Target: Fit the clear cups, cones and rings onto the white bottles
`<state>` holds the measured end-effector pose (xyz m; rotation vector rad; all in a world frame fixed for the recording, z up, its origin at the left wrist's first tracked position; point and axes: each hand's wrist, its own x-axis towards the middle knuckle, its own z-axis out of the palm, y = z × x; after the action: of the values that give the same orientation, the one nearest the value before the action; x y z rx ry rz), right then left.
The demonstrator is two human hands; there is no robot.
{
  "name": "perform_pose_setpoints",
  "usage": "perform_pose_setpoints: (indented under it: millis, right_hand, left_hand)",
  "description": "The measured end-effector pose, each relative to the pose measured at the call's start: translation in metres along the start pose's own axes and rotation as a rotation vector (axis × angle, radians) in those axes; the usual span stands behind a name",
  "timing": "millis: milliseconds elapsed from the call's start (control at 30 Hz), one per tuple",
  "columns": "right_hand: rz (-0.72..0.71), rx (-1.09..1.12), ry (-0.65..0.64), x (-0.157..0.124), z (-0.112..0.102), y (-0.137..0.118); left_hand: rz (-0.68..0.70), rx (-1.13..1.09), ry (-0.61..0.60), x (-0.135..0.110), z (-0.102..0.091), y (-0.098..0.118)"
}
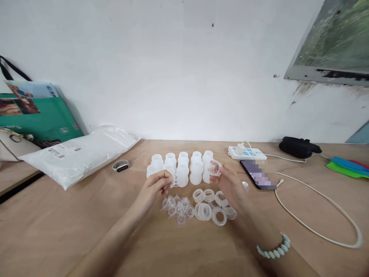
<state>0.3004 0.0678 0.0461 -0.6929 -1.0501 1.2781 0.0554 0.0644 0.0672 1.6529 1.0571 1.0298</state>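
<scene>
Clear piece (177,181) faint against white bottles (196,173)

The left hand (158,182) pinches it — its exact shape is hard to make out. The right hand (227,177) grips a clear ring (214,168) beside the bottles; the wrist partly hides another clear item (245,186).

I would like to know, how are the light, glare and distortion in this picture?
Head view: soft light on the wall; glare on the plastic bag; forearms stretched towards the lower edge; pixelated patch over part of the phone; the clear piece in the left hand hard to make out.
</scene>
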Motion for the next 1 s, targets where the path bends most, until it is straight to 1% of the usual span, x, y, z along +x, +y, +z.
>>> perform_pose_setpoints:
  millis: [67,133,233,333,433,533,700,800,900,1000]
  right_hand:
    - [-0.013,-0.077,-0.002,-0.001,0.002,0.001]
    - [-0.050,-0.242,-0.040,-0.004,0.006,0.001]
    - [-0.170,-0.622,-0.175,-0.010,0.010,0.000]
    - [-0.266,-0.950,-0.313,-0.014,0.013,-0.001]
    - [-0.272,-1.198,-0.416,-0.015,0.012,-0.004]
    - [-0.205,-1.351,-0.474,-0.014,0.008,-0.012]
    - [-0.069,-1.417,-0.510,-0.013,0.001,-0.027]
    - [-0.056,-1.397,-0.502,-0.012,-0.002,-0.027]
    - [-0.131,-1.287,-0.399,-0.009,-0.006,-0.022]
    - [-0.240,-1.156,-0.203,-0.004,-0.010,-0.018]
  left_hand:
    - [-0.011,0.114,-0.027,-0.001,0.004,-0.008]
    - [-0.016,0.259,-0.059,-0.002,0.009,-0.014]
    - [-0.018,0.476,-0.105,-0.006,0.013,-0.018]
    - [0.004,0.669,-0.128,-0.007,0.013,-0.018]
    - [0.045,0.830,-0.147,-0.006,0.011,-0.016]
    - [0.077,0.951,-0.168,-0.005,0.011,-0.015]
    - [0.098,1.070,-0.192,-0.006,0.011,-0.013]
    - [0.103,1.099,-0.193,-0.007,0.011,-0.012]
    - [0.109,1.105,-0.182,-0.008,0.010,-0.012]
    - [0.116,1.098,-0.165,-0.007,0.008,-0.011]
